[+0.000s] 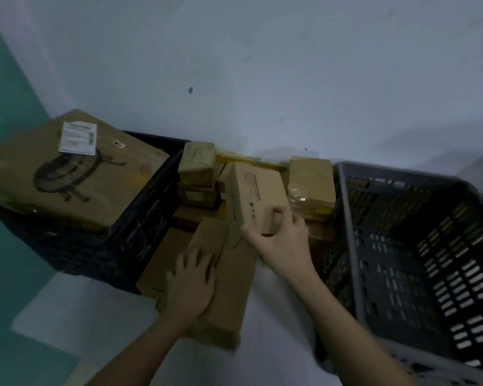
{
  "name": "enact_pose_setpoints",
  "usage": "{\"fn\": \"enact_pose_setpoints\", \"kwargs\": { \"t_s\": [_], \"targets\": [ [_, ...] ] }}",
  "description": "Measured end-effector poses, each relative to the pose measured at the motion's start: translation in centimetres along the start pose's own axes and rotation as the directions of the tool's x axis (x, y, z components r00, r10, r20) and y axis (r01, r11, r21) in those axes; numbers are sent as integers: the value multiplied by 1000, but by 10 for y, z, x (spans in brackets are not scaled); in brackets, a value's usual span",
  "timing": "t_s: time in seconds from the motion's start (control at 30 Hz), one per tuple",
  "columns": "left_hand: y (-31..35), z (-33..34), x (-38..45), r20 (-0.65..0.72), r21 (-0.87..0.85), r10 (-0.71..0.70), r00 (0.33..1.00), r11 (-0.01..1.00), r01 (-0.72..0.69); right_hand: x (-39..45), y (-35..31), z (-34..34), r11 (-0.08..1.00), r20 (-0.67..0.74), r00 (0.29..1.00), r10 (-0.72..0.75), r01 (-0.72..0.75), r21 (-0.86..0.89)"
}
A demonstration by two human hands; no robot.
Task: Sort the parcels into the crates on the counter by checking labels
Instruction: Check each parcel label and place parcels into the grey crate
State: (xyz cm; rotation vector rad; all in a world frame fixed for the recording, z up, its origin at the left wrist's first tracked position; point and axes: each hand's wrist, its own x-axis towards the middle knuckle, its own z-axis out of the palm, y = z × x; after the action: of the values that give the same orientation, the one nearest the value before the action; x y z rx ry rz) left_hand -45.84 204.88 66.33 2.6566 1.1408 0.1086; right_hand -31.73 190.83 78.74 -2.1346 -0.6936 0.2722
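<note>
The small parcel (255,196) sits just right of the frame's centre, tipped up on the heap of boxes, with its long axis running from lower right up toward the upper left and its printed face turned up to the camera. The right hand (279,240) holds it by its near, lower end, thumb on the printed face and fingers curled round the end below. The print is too blurred to read here.

The left hand (191,277) lies flat, fingers spread and fairly straight, on a long flat parcel (221,296) in the lower centre, pressing rather than gripping; this parcel's long axis runs from the near edge of the table (276,344) up toward the heap.

The move to come turns on which side the held parcel goes to. The grey crate (352,246) fills the right of the frame, just beside the right hand. The black crate (151,196) stands at centre left, across the heap, with a large printed box (67,174) bearing a white label (78,137) lying over its top. So I judge the grey crate the shorter reach for the right hand; the black crate would need a cross-body swing, and little of its opening shows free.
</note>
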Motion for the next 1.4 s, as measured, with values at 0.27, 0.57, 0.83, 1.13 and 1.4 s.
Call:
{"fn": "enact_pose_setpoints", "kwargs": {
  "t_s": [0.27, 0.57, 0.83, 1.13, 1.4],
  "targets": [
    [-3, 3, 5, 36, 14, 44, 998, 999, -44, 16, -30, -26, 987, -278, 959, 58, -97, -129],
    [0, 5, 4, 62, 34, 31, 998, 999, -33, 99, -11, -59, 894, -247, 961, 123, -215, -392],
    [4, -7, 4, 147, 114, 45, 988, 992, -63, 104, -9, -72, 870, -79, 981, 175, -192, -455],
    [-58, -52, 12, 186, -393, 164, 969, 916, -80, 37, -31, -68, 973, -309, 934, -176, 117, -201],
    [-57, -57, 0, 256, -624, 26, 966, 768, 145, -22, 5, 12, 997, -38, 999, 21, -18, 73]
  ]
}}
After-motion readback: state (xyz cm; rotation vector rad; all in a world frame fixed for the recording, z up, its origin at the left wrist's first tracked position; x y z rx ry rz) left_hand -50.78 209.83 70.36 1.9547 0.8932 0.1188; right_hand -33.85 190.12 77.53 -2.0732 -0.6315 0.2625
